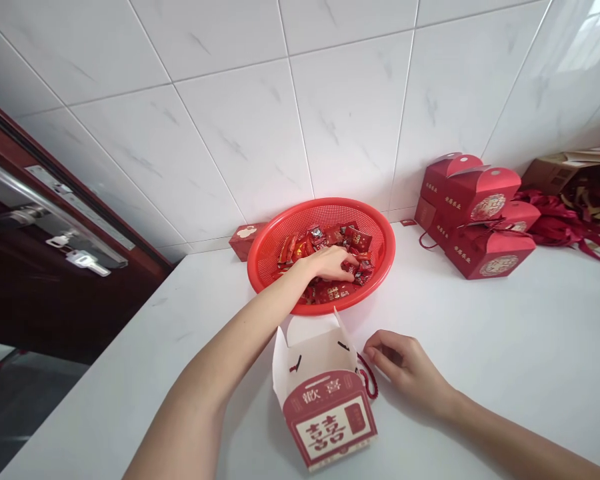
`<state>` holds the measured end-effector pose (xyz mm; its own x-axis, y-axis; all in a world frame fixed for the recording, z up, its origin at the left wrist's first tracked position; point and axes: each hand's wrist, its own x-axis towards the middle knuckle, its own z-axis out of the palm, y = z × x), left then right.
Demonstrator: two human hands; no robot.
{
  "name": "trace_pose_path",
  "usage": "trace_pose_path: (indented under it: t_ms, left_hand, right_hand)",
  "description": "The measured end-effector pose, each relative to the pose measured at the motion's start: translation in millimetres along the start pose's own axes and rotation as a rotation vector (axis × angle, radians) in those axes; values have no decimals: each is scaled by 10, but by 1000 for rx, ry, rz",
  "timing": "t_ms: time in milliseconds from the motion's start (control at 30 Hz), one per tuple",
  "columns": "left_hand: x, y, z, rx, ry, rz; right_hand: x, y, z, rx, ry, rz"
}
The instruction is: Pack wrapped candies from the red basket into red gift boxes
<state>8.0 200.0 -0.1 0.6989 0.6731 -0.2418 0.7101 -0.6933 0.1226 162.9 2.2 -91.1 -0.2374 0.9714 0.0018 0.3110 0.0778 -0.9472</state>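
A red plastic basket (pixel 320 309) holds several red-wrapped candies (pixel 285 250). My left hand (pixel 333 262) reaches into it, fingers curled down among the wrappers at the right side; whether they pinch one is hidden. In front of the basket stands a red and white gift box (pixel 330 427), its top flaps raised, with a dark red cord (pixel 369 380) at its right side. My right hand (pixel 403 365) rests on the white table beside the cord, fingers curled together; nothing shows in them.
Several closed red boxes (pixel 480 200) are stacked at the right by the tiled wall. Behind them lie dark red ribbons (pixel 550 213) and a cardboard box (pixel 555 172). A small red box (pixel 243 241) sits left of the basket. A door with keys (pixel 83 257) is at the left.
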Motion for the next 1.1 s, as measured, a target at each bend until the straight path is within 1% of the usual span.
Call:
trace_pose_path:
  t_ms: [100, 200, 400, 500, 667, 733, 833, 967, 1033, 1100]
  left_hand:
    - [25, 3, 7, -43, -79, 18]
    - [40, 47, -11, 10, -145, 12]
    - [18, 223, -69, 73, -127, 20]
    - [0, 232, -136, 110, -140, -49]
    - [-75, 124, -346, 130, -154, -213]
    - [-117, 124, -431, 132, -193, -260]
    - [-173, 201, -515, 137, -293, -303]
    - [-233, 352, -512, 77, -431, -315]
    - [-254, 408, -471, 38, -457, -314]
    - [-262, 442, -415, 14, -450, -326]
  right_hand:
    - [4, -12, 3, 14, 8, -7]
    - [10, -28, 5, 34, 4, -7]
    - [34, -44, 10, 61, -7, -10]
    - [41, -45, 7, 68, -6, -25]
    - [51, -25, 7, 67, -8, -45]
    - [61, -20, 11, 73, -8, -48]
    - [79, -19, 15, 80, -2, -53]
    - [97, -19, 14, 69, -12, -78]
    - [101, -15, 13, 66, -16, -88]
    - [104, -7, 14, 64, -16, -96]
